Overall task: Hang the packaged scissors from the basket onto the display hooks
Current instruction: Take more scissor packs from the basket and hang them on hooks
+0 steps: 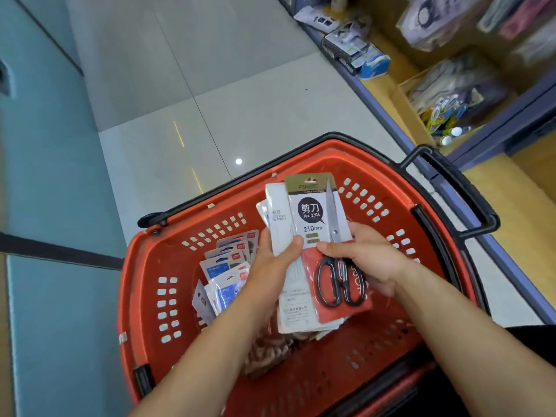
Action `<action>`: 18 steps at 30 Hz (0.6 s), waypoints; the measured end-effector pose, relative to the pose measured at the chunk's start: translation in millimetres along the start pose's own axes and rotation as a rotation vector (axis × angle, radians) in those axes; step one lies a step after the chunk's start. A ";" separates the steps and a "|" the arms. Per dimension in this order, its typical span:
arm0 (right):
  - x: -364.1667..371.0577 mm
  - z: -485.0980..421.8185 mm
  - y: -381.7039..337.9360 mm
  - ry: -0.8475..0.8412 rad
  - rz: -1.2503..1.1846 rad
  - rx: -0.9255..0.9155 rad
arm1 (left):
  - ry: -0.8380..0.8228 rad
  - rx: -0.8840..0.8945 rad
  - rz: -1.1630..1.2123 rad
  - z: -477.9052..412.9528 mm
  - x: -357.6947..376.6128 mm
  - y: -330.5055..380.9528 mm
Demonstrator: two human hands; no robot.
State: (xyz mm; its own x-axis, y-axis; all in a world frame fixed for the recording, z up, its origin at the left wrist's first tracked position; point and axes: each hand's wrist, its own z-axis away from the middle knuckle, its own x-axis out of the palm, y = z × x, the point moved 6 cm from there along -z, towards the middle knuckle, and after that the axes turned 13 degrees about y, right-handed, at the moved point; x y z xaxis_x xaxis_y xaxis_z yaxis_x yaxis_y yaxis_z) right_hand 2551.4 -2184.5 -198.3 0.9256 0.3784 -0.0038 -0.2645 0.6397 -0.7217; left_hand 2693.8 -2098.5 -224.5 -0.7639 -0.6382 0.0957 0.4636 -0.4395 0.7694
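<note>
We are reaching in from the near edge with both forearms, over a red basket that is sitting on the floor. Our hands are working close together, both clamped on one stack of scissor packets just above the basket's middle. The left hand is gripping the stack's left edge, thumb pressing on the face. The right hand is curling round the right edge, a fingertip lying on the front packet.

The stack's long axis is running from near to far, handles toward us and blade tips away. The hanging end is pointing away from us, beyond both hands. Neither hand is plainly nearer to it. We are judging that this far end must meet a hook first.

The front packet is showing a gold top strip, a black speech bubble with white lettering, "210mm", steel blades and black loop handles over a red lower half.

Farther left in the basket, more packets with blue labels are leaning together. Beyond the basket's black handle, pale floor tiles are stretching away. To the far right, shelves are holding bagged goods; we are seeing no display hooks.
</note>
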 end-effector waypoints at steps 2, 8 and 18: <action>-8.1 21.5 -9.4 0.085 -0.069 -0.043 | -0.027 0.005 0.020 13.0 -1.6 11.6; -51.7 77.7 -19.2 0.226 -0.346 -0.120 | -0.121 0.082 0.037 52.7 23.5 38.4; -201.1 199.6 -97.7 0.541 -0.537 -0.583 | -0.412 0.393 -0.071 134.5 195.5 139.8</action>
State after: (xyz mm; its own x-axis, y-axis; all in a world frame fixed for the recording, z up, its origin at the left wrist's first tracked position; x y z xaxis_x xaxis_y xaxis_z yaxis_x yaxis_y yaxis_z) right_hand 2337.1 -2189.5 11.1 0.9224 -0.3216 0.2138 0.2722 0.1487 -0.9507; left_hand 2548.9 -2199.7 -13.3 -0.9355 -0.2817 0.2131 0.2632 -0.1535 0.9525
